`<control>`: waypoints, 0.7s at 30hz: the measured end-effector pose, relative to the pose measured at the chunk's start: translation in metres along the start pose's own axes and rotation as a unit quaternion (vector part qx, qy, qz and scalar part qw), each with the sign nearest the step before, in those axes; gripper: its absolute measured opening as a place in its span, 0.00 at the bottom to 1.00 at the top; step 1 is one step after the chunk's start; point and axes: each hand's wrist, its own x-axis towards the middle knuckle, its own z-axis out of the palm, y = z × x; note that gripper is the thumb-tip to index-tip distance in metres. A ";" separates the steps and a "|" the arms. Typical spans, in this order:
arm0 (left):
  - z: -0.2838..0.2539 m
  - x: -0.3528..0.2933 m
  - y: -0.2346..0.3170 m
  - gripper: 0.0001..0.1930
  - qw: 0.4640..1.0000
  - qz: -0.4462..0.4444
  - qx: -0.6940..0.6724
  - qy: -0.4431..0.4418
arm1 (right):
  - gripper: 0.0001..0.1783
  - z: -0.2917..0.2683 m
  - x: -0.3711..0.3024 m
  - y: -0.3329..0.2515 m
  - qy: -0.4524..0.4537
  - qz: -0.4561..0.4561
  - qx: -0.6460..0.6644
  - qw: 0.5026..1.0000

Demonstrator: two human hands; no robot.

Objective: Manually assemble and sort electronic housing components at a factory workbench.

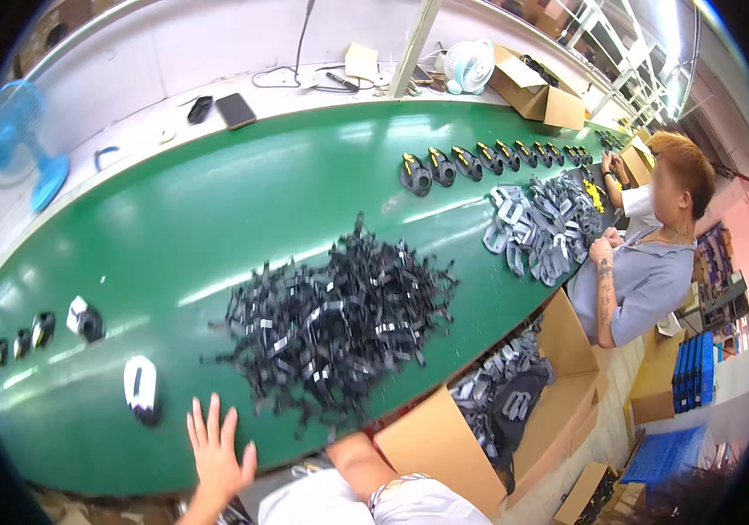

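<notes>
My left hand [219, 451] is spread with its palm down at the near edge of the green table, its fingers apart and holding nothing. Just beyond its fingertips lies a white and black oblong part [140, 390] with a slot in its white top. A big heap of small black strap-like pieces [330, 319] covers the table to the right of this hand. My right forearm [361, 465] shows at the near edge below the heap, but the hand itself is hidden. Farther left, similar white and black parts [85, 319] stand in a line.
An open carton [427, 446] of grey and black parts stands at the near right. Beyond are a pile of grey looped pieces [541, 223] and a row of black parts with yellow strips [415, 175]. A co-worker [641, 271] is at the right. Behind sits a blue fan [46, 175].
</notes>
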 end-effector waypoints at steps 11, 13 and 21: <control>0.067 -0.089 0.080 0.09 0.930 -0.032 -0.321 0.178 | 0.21 -0.009 -0.072 -0.038 -0.039 -0.141 0.029 0.989; 0.085 -0.109 0.072 0.10 0.922 -0.120 -0.330 0.163 | 0.21 -0.012 -0.076 -0.041 -0.051 -0.154 0.036 0.986; 0.121 -0.118 0.039 0.09 0.972 -0.097 -0.134 0.165 | 0.23 -0.079 -0.105 -0.108 -0.336 -0.116 0.016 0.934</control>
